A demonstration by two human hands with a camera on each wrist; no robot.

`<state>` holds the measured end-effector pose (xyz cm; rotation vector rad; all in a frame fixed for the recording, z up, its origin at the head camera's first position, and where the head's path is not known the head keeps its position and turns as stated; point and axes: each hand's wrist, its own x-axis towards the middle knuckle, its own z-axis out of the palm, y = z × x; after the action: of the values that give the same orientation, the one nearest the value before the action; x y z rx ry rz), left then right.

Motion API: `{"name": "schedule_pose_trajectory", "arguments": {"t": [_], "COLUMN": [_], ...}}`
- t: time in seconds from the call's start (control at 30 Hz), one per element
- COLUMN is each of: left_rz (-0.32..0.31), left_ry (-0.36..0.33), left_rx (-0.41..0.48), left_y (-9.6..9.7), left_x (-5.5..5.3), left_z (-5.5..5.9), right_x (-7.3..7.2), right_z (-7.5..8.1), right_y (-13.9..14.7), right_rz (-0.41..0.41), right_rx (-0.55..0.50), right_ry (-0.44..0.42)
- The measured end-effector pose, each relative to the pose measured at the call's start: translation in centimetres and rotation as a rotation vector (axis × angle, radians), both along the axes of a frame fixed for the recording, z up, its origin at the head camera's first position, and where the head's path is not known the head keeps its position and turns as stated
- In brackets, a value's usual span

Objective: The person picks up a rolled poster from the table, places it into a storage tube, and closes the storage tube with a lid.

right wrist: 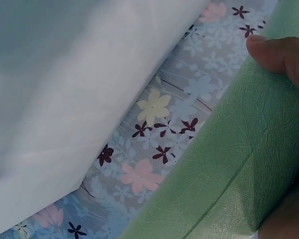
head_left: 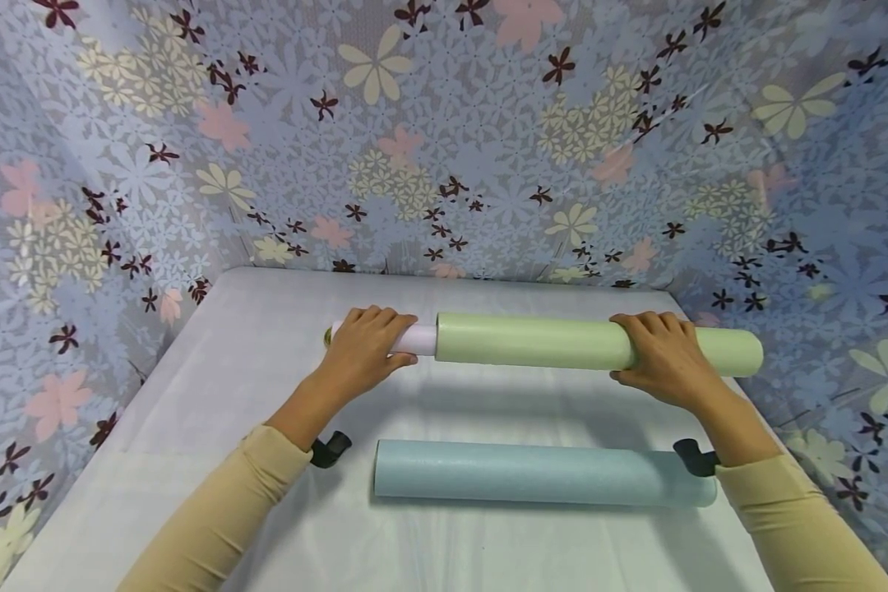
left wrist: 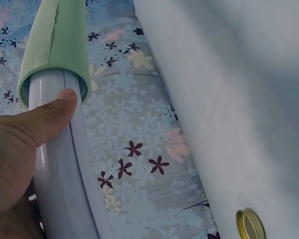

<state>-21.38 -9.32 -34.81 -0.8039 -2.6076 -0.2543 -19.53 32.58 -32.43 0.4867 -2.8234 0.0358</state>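
Observation:
My left hand [head_left: 366, 345] grips a glossy white rolled sheet [head_left: 418, 339] from above, its thumb lying along the roll. The roll's right end sits inside the open left end of a pale green tube [head_left: 525, 339]. In the left wrist view the loose edge of the white roll [left wrist: 65, 159] runs lengthwise, and the green tube [left wrist: 60, 40] surrounds its far end. My right hand [head_left: 666, 358] holds the green tube toward its right end, with fingers wrapped over it. A seam runs along the green tube [right wrist: 214, 174] in the right wrist view. Both are held above the table.
A light blue tube [head_left: 533, 473] lies on the white-covered table [head_left: 488, 543], nearer to me. A gold ring [left wrist: 250, 224] rests on the table, partly hidden by my left hand in the head view. Flower-patterned cloth [head_left: 444, 148] hangs behind and at both sides.

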Motion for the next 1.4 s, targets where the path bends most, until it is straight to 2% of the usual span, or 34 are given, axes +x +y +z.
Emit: {"name": "schedule_pose_trajectory", "arguments": {"t": [0.3, 1.0, 1.23, 1.4], "left_rz": [-0.005, -0.013, -0.014, -0.009], "left_ry": [0.005, 0.011, 0.010, 0.019], "left_rx": [-0.010, -0.059, -0.060, -0.028], "left_y": [0.5, 1.2, 1.0, 0.3], "left_x": [0.1, 0.3, 0.5, 0.7], "left_z": [0.0, 0.3, 0.5, 0.8], "right_x": [0.0, 0.3, 0.4, 0.5], "right_z": [0.1, 0.1, 0.0, 0.1], "right_y": [-0.6, -1.0, -0.9, -0.6], "right_rz": [-0.013, 0.024, 0.013, 0.007], "right_rx": [-0.002, -0.011, -0.007, -0.010], "right_ry": [0.003, 0.051, 0.039, 0.039]}}
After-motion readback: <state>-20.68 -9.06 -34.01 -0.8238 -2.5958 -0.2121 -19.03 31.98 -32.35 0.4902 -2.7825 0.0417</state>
